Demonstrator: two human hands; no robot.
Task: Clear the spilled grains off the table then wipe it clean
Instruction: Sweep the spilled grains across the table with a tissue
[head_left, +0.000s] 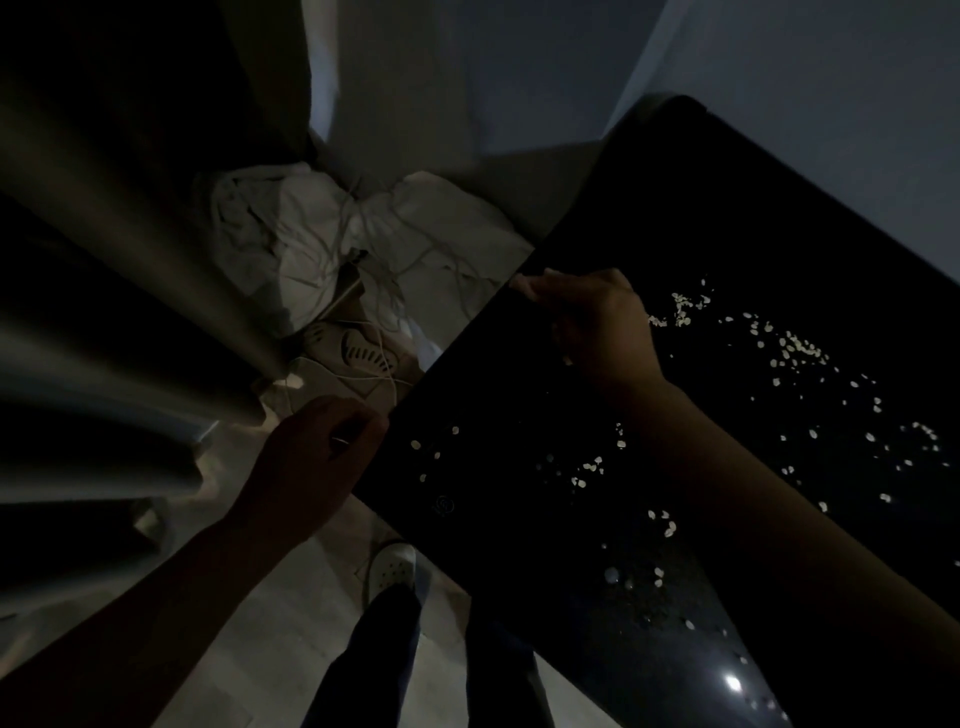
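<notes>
Grains (795, 353) lie across the table (727, 208), right of the right hand (597, 322), whose fingers lie relaxed at the left edge. Left hand (322, 447) curled just off that edge, grip unclear.

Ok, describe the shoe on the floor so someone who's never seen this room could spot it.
Start at the big dark table scattered with pale grains. Drop from its near corner to the light floor, where a white shoe pokes out from a dark trouser leg. Its top is dotted with small holes, unlike the crumpled white cloth farther away.
</notes>
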